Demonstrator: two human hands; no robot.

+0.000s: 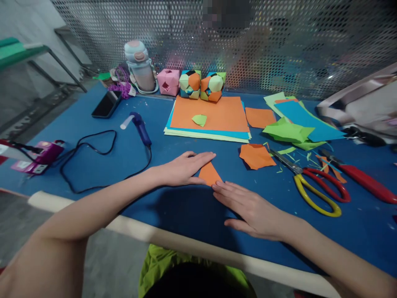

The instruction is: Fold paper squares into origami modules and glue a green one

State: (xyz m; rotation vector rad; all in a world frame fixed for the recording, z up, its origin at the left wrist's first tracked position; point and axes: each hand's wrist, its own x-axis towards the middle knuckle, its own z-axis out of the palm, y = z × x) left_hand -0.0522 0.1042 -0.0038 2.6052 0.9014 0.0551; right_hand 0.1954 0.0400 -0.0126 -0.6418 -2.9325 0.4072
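A small folded piece of orange paper (210,174) lies on the blue tabletop between my two hands. My left hand (187,169) rests flat over its left side, fingers stretched out. From the right, the fingertips of my right hand (242,205) touch its lower right corner, with the thumb held apart. Neither hand grasps anything; both press down from above. A crumpled orange piece (257,156) sits to the right. Beyond the hands is a stack of coloured sheets (211,109), orange on top, with a small green folded piece (200,120) on it.
Scissors (299,169) with red and yellow handles and red-handled pliers (366,180) lie at the right among paper scraps. A glue gun (141,128) trails its cord at the left, near a phone (107,104). A bottle (142,70) and paper cubes (190,85) stand along the mesh panel.
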